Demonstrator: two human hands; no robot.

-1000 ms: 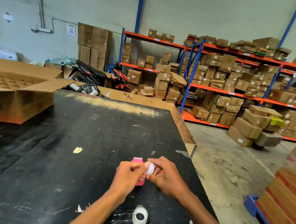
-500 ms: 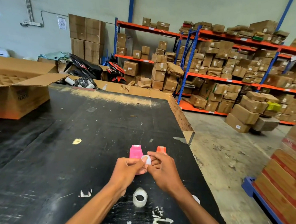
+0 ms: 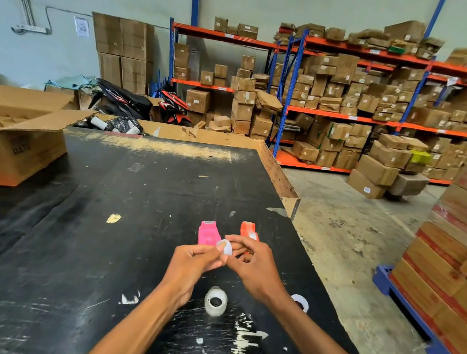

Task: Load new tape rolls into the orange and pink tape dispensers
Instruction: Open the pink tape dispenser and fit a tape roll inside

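Observation:
A small clear tape roll [image 3: 225, 247] is pinched between my left hand [image 3: 193, 259] and my right hand [image 3: 253, 266], held just above the black table [image 3: 111, 251]. Just beyond my fingers the pink dispenser [image 3: 207, 232] lies flat on the table. The orange dispenser [image 3: 248, 230] sits to its right, its near end hidden by my right hand. A stack of clear tape rolls [image 3: 215, 300] stands between my forearms. Another white roll [image 3: 300, 302] lies at my right wrist, partly covered.
An open cardboard box [image 3: 21, 145] with dividers sits at the table's far left. The table's right edge [image 3: 294, 206] drops to a concrete floor. A blue pallet with stacked boxes [image 3: 446, 274] stands on the right. Shelving full of cartons fills the background.
The view has tilted down, so the hands and dispensers sit higher in frame. The orange dispenser has come into sight beside the pink one. Both hands still hold the small roll.

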